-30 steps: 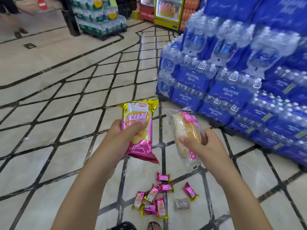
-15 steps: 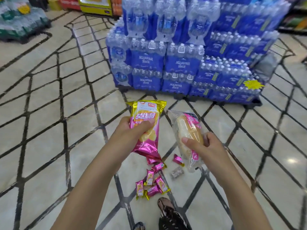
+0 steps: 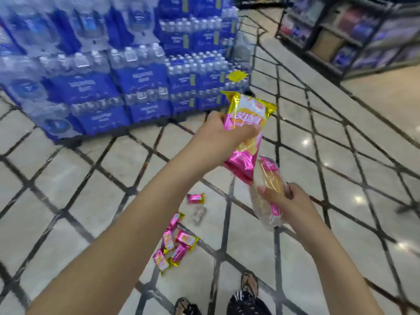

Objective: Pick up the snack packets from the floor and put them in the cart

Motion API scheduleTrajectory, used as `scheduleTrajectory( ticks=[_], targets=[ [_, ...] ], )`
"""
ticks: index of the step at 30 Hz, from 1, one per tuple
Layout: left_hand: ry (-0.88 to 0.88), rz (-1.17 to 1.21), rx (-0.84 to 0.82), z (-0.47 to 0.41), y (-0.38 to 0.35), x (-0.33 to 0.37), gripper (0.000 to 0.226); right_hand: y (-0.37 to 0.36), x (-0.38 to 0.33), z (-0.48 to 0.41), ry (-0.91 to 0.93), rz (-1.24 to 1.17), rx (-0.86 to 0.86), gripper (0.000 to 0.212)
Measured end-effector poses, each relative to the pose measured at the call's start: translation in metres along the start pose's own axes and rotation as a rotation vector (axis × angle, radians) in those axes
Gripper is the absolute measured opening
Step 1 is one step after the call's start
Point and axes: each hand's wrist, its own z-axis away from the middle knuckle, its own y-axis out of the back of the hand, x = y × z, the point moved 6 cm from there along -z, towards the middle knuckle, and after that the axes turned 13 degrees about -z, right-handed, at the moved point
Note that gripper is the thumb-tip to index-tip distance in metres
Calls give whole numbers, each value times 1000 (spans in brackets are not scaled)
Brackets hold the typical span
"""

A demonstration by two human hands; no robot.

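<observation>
Swinging rightward since the earlier view, both hands now pass the stacked water bottles (image 3: 136, 83). The left hand (image 3: 216, 137) has its fingers clamped on a pink-and-yellow chip packet (image 3: 246, 123); the right hand (image 3: 293, 201) has its fingers wrapped round a clear bread packet (image 3: 269, 176) just below. Small pink packets (image 3: 175, 246) still lie on the floor (image 3: 68, 189). No cart shows clearly, perhaps lost in blur, so nothing looks delivered yet.

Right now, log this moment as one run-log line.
left hand: grips pink chip bag | right hand: grips bread packet | floor: small pink packets lying loose, not yet picked up
</observation>
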Motion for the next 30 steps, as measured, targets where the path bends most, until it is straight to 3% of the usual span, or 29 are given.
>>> scheduleTrajectory(
  ticks=[4,8,11,14,18,27,30],
  targets=[
    [-47,-65,-201,-25,-86,43,29,75,26,-9,-46,-120,132,55],
    [-75,-132,-327,-34,-173,66,40,160,57,-11,-106,-212,230,46],
    [-78,-154,-406,-36,-235,79,36,230,82,-7,-142,-253,311,57],
    [-57,-191,-481,-37,-302,95,67,300,105,0,-174,-295,404,59],
    [-56,-226,-603,-29,-387,114,52,377,131,9,-199,-312,498,54],
    [16,-179,-792,-6,-516,134,37,492,181,22,-271,-428,649,50],
    [73,-196,-815,-11,-538,132,47,512,188,18,-273,-473,659,48]
  ],
)
